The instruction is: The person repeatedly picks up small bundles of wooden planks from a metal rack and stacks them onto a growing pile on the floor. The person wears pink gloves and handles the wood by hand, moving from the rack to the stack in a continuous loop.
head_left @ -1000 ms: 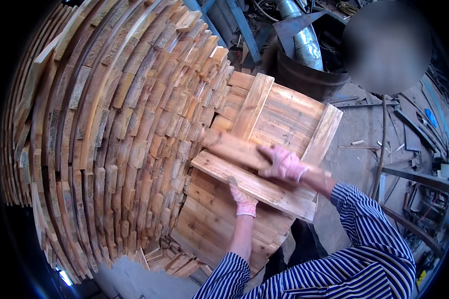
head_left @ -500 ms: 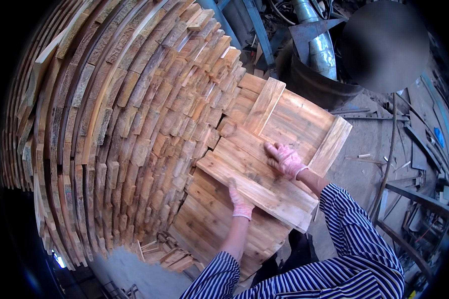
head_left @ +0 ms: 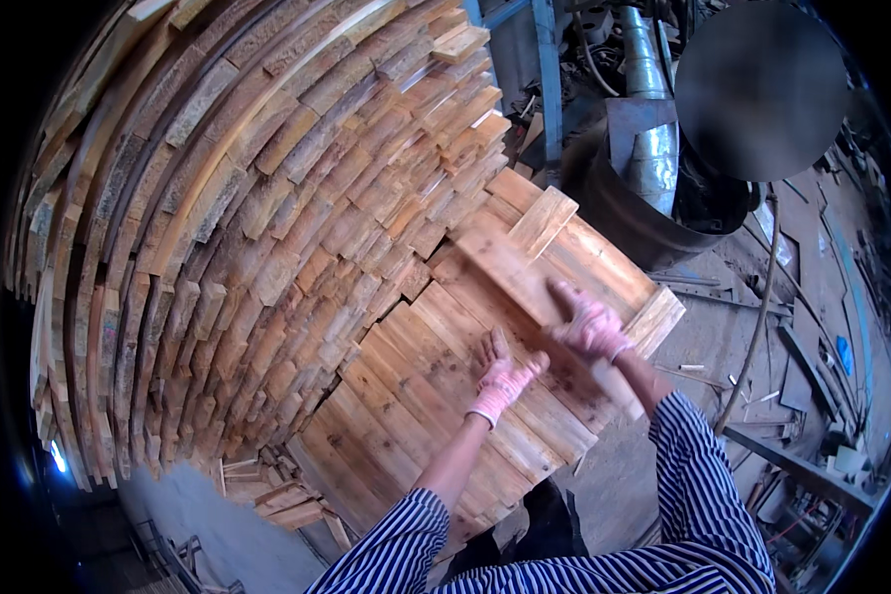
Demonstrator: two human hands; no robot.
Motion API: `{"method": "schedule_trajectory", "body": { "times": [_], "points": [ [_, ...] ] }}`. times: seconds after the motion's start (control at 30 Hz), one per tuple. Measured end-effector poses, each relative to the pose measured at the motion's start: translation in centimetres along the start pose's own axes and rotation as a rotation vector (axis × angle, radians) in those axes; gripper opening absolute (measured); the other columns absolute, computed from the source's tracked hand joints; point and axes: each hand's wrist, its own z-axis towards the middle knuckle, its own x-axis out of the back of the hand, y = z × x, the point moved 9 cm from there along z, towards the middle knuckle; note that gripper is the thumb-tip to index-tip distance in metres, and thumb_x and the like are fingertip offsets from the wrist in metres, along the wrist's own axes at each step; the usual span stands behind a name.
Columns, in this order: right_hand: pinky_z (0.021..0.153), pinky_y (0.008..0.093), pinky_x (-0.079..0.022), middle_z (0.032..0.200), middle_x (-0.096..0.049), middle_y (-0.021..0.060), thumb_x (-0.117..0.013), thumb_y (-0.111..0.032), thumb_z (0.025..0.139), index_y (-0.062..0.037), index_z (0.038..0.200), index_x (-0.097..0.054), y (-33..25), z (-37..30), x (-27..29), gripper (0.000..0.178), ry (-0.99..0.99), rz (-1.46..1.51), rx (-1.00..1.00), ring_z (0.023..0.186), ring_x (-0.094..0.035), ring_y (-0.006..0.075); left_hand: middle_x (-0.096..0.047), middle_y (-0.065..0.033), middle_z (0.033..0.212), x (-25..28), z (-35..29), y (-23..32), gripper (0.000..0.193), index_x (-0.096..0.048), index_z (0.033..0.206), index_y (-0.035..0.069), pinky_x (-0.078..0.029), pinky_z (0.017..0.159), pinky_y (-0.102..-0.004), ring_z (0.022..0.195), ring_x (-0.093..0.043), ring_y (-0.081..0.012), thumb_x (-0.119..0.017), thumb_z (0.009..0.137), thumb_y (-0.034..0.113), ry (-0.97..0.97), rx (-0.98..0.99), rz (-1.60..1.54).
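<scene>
L hand [head_left: 505,376] gloved, open, fingers spread, over planked surface [head_left: 396,416]. R hand [head_left: 592,327] gloved, at board [head_left: 510,272]; blurred, can't tell if gripping. Lg. timber stack [head_left: 267,228] L of hands. Beyond R hand: dk. drum [head_left: 634,236] w/ silver duct [head_left: 655,158]. Grey floor [head_left: 624,485] R of hands, scrap-strewn.

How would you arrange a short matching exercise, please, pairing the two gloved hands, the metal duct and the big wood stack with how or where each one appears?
1. Left hand
2. Right hand
3. Metal duct
4. Wood stack

A. Silver and rounded
B. At the loose plank
C. Filling much of the picture's left side
D. Open, over the side-by-side boards

Pairs: 1-D; 2-B; 3-A; 4-C
</scene>
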Motion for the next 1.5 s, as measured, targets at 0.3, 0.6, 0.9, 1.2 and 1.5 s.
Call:
{"method": "schedule_trajectory", "body": {
  "times": [0.3,0.6,0.9,1.2,1.5],
  "points": [
    [0.108,0.0475,-0.044,0.138,-0.055,0.0246,-0.060,-0.046,0.097,-0.0161,0.149,-0.051,1.6,4.2,-3.2,0.061,0.282,-0.249,0.109,0.129,-0.051,0.0438,0.001,-0.0279,0.169,-2.5,-1.5,0.1,0.151,0.003,0.161,-0.005,-0.001,0.121,-0.0673,0.155,0.009,-0.0505,-0.079,0.062,0.075,-0.258,-0.138,0.286],
    [0.115,0.0513,-0.037,0.152,-0.044,0.0287,-0.055,-0.041,0.102,-0.0108,0.151,-0.049,0.0,2.7,-5.5,0.058,0.383,-0.445,0.139,0.139,-0.045,0.0447,-0.011,-0.0267,0.169,1.9,-3.0,-0.6,0.136,-0.012,0.162,-0.002,-0.009,0.125,-0.0598,0.156,-0.002,-0.0465,-0.081,0.067,0.067,-0.286,-0.277,0.004],
    [0.109,0.0525,-0.045,0.163,-0.028,0.0269,-0.056,-0.050,0.099,-0.0164,0.161,-0.031,-11.0,-8.0,-18.4,0.075,0.449,-0.568,0.262,0.137,-0.047,0.0486,-0.036,-0.0243,0.160,11.2,-21.9,-24.0,0.099,-0.034,0.157,0.005,-0.027,0.124,-0.0469,0.151,-0.028,-0.0422,-0.077,0.083,0.054,0.438,-0.020,-0.513],
    [0.119,0.0557,-0.029,0.163,-0.026,0.0297,-0.071,-0.044,0.091,-0.0146,0.160,-0.032,-29.7,-26.1,-46.9,0.085,-0.005,-0.475,0.300,0.147,-0.030,0.0504,-0.046,-0.0269,0.152,6.6,-59.1,-64.1,0.087,-0.044,0.151,0.000,-0.034,0.119,-0.0452,0.143,-0.042,-0.0404,-0.072,0.088,0.053,0.411,0.692,-0.721],
    [0.120,0.0649,-0.020,0.168,-0.004,0.0297,-0.078,-0.060,0.078,-0.0140,0.165,-0.008,-31.7,-28.2,-52.4,0.121,-0.235,-0.667,-0.116,0.155,-0.009,0.0496,-0.054,-0.0259,0.147,-1.4,-95.4,-81.2,0.093,-0.050,0.146,0.000,-0.042,0.113,-0.0418,0.137,-0.051,-0.0384,-0.073,0.082,0.063,0.355,1.323,-0.678]
  ]
}}
